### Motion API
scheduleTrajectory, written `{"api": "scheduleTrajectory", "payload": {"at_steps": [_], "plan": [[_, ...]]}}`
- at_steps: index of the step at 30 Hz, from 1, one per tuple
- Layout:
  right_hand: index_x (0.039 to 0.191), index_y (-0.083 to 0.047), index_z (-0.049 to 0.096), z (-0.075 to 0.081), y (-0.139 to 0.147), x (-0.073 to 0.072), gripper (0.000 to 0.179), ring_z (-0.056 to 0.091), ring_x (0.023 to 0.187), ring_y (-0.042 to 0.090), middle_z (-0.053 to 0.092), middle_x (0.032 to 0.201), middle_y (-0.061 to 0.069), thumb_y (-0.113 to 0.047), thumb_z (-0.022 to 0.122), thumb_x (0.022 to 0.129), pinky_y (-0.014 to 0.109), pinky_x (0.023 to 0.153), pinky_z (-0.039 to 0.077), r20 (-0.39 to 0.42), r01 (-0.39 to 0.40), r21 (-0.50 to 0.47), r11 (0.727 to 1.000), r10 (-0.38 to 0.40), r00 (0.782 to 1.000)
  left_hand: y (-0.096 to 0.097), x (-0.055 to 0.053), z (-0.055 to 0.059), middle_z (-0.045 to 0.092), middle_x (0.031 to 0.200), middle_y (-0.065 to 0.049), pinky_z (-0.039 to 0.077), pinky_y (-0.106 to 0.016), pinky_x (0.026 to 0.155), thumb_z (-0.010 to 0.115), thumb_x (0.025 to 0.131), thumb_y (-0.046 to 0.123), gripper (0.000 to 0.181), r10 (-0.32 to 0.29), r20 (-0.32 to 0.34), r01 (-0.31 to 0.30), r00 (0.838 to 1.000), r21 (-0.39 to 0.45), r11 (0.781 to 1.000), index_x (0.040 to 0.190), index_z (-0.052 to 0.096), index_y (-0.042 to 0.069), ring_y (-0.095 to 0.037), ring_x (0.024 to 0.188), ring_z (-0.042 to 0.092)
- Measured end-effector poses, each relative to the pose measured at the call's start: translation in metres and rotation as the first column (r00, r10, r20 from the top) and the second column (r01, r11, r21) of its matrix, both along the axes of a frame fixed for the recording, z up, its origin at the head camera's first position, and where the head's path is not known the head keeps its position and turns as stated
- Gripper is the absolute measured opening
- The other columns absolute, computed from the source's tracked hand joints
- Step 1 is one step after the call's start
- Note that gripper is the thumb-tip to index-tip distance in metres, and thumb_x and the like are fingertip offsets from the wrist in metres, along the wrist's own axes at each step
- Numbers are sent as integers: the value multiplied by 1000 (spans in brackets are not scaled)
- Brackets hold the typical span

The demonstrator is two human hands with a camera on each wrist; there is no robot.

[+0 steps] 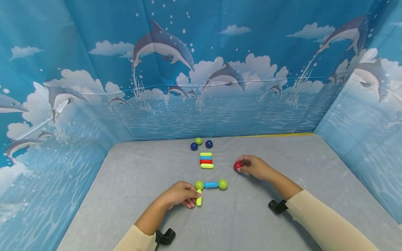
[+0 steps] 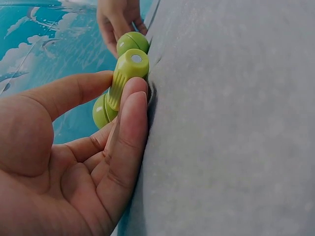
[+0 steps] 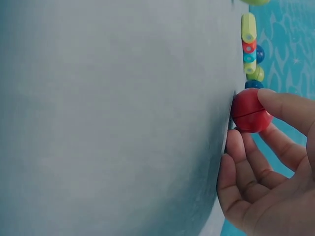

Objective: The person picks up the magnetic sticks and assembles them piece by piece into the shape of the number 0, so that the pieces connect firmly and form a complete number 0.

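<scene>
My left hand pinches a yellow rod between thumb and fingers. In the left wrist view a silvery disc shows on that rod's near end. The rod's far end meets a green ball, from which a blue rod runs right to a second green ball. To the right of these, my right hand holds a red ball low at the grey surface. The right wrist view shows a seam around the red ball, with the thumb on its upper side.
Beyond the joined pieces, a stack-like row of rods holds a yellow rod, a red rod, a blue rod and another yellow rod. Farther back sit two dark blue balls and a green ball. A dolphin-print curtain borders the grey surface.
</scene>
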State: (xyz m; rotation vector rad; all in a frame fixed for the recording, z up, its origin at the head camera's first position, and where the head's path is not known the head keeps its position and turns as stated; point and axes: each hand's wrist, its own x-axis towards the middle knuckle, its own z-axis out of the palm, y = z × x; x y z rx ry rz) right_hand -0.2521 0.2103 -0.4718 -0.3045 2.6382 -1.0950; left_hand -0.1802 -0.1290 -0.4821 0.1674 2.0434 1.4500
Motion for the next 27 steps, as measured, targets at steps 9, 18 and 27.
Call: {"api": "scheduleTrajectory", "payload": {"at_steps": [9,18,27], "plan": [[123,-10,66,-2,4,30,32,61,96,19,68,111,7,-20,72,93,32,75,51,15,-30,-29,999,31,999,1,1,1,65,72,-3,56,-23,57,70,93,19,20,-10,-3,10,1000,6,1000,93,70,0,-10,61,63],[120,-12,68,-1,0,62,33,58,90,17,66,101,3,-22,77,90,28,66,51,55,-39,-63,997,42,998,1,-1,-2,65,72,-3,56,-23,57,70,93,20,18,-10,7,10,1000,2,1000,92,70,2,-9,61,63],[119,-13,68,-2,-5,83,32,59,94,19,65,104,3,-18,78,88,25,69,53,48,-143,-100,985,148,988,0,0,-1,65,72,-3,56,-23,57,70,93,19,19,-7,4,7,1000,4,1000,92,70,1,-9,60,62]]}}
